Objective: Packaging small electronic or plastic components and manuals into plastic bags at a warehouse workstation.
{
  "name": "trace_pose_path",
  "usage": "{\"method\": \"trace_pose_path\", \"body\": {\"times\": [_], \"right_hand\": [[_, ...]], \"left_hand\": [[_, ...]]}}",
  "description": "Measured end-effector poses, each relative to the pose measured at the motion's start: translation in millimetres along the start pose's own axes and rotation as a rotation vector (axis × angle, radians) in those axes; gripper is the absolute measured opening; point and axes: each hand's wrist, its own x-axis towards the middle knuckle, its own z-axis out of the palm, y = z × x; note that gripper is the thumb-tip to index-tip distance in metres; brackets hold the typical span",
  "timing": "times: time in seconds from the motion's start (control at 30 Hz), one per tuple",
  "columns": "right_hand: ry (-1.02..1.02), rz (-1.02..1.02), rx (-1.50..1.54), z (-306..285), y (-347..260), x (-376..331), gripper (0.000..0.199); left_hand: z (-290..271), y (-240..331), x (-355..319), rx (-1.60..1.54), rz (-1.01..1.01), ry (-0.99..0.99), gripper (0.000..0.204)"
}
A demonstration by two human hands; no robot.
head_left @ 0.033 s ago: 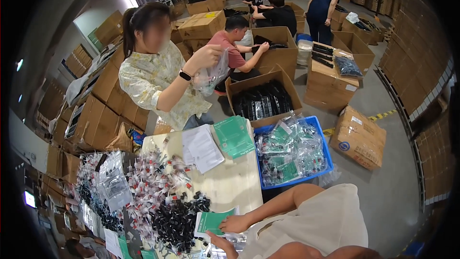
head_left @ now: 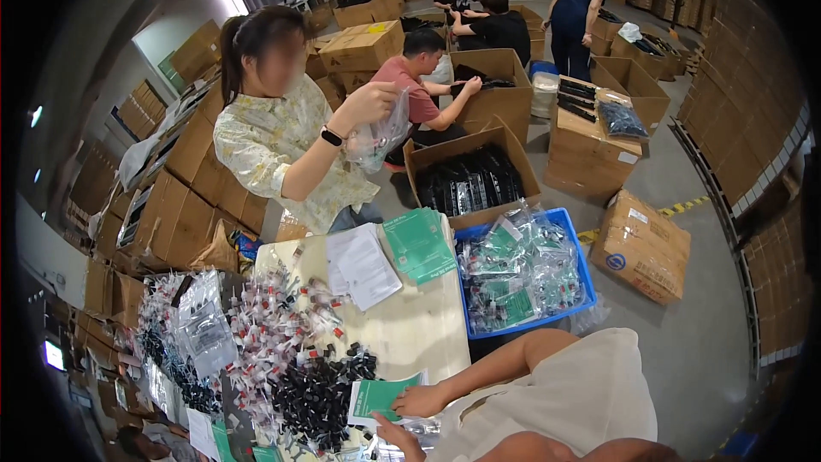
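A green card with white sheets beneath it [head_left: 373, 395] lies near the front edge of the table. My right hand [head_left: 419, 400] is closed over its right side, with the fingertips on the green face. Close below, my left hand [head_left: 397, 435] has a finger stretched toward the card's lower edge; its other fingers are partly hidden. Left of the card spreads a heap of small black parts [head_left: 321, 393]. Behind that lies a pile of clear pieces with red ends [head_left: 265, 325]. Clear plastic bags [head_left: 205, 329] rest on the piles.
Green cards [head_left: 417, 244] and white sheets [head_left: 363, 267] lie at the table's far end. A blue crate [head_left: 590, 291] holds filled clear bags. Across the table, a person [head_left: 286, 133] holds a clear bag. Cartons [head_left: 640, 244] and other people stand around.
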Motion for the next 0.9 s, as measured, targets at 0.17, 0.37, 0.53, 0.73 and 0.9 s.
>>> {"method": "trace_pose_path", "body": {"times": [0.17,0.37,0.53,0.73,0.9], "right_hand": [[0.259,0.032,0.339,-14,23,3,0.045],[0.365,0.636,1.956,-18,42,12,0.039],[0.33,0.573,2.04,-28,29,13,0.039],[0.188,0.594,1.639,-5,27,22,0.04],[0.097,0.468,0.433,-11,32,50,0.031]], "left_hand": [[-33,-50,40,-0.257,0.04,0.093,0.048],[-29,-12,23,-0.012,-0.195,0.229,0.059],[-36,-12,24,-0.014,-0.229,0.091,0.049],[-38,-3,6,-0.172,-0.066,0.112,0.046],[-54,7,-18,-0.339,0.025,0.327,0.044]]}}
